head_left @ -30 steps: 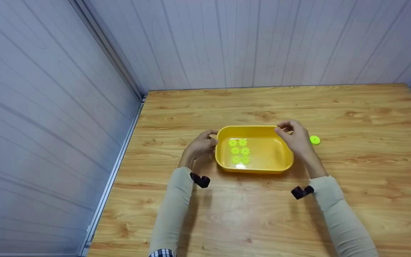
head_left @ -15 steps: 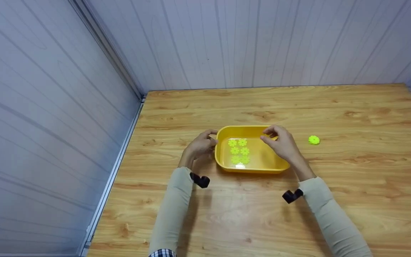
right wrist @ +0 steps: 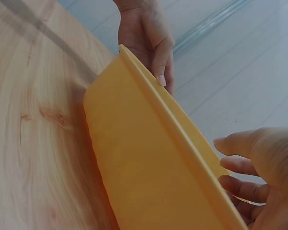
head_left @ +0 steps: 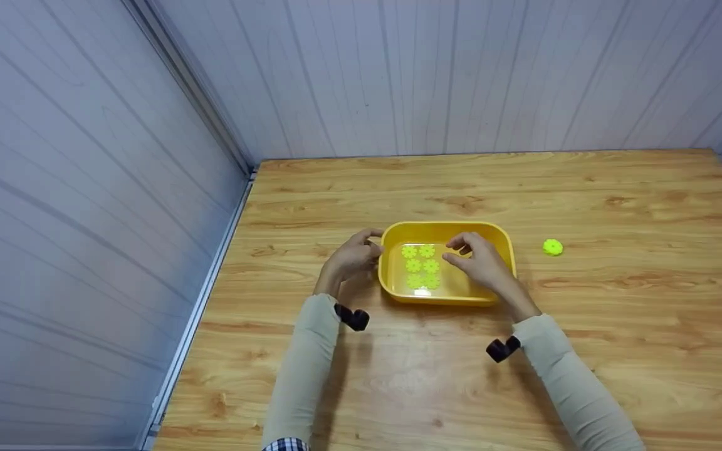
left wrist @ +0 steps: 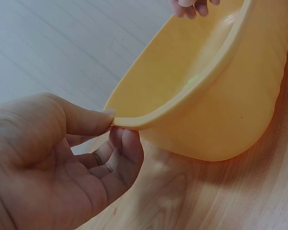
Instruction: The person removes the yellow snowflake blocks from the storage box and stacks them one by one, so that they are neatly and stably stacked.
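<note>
A yellow plastic tub [head_left: 467, 298] with rounded corners stands on the table. My left hand [head_left: 351, 258] pinches its left rim; in the left wrist view the thumb [left wrist: 89, 122] lies over the rim and the fingers bend beneath it. Several bright yellow-green flower-shaped pieces [head_left: 430, 267] lie in rows on the left part of the tub's floor. Above the right part of the tub hovers my right hand [head_left: 483, 263], thumb and fingers apart and loosely bent, with nothing visible between them. The right wrist view shows the same hand [right wrist: 273, 177] beside the tub's rim.
One more yellow-green flower piece [head_left: 553, 247], perhaps a small stack, lies on the wooden table [head_left: 436, 388] to the right of the tub. Pale panel walls [head_left: 449, 75] rise behind and at the left [head_left: 85, 219] of the table.
My right hand has moved left and inward from the tub's right rim to over its inside, uncovering the flower piece outside. The left hand and tub have stayed in place.
</note>
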Motion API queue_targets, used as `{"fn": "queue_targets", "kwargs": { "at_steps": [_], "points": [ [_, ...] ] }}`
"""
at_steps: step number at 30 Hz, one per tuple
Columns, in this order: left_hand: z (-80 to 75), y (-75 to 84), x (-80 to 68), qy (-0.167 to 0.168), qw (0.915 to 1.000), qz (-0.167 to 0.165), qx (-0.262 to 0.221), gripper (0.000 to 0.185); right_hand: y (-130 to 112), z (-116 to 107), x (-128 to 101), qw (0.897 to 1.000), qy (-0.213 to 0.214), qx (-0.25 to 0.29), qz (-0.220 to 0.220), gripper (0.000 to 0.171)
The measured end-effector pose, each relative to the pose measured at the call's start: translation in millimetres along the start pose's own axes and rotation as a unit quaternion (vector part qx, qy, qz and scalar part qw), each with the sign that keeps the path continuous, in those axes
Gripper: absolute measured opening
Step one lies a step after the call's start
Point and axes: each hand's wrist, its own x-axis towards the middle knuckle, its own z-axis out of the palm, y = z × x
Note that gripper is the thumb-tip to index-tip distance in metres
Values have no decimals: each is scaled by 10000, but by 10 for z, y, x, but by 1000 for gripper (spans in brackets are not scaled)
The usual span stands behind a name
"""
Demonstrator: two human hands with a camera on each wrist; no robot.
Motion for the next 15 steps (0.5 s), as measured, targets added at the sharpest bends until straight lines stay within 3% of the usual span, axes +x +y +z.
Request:
{"fn": "queue_targets", "kwargs": {
  "at_steps": [15],
  "points": [
    [-9,-3,3,-96,9999,62,21,40,20,168,39,9982,-523,-280,100,28]
  ]
}}
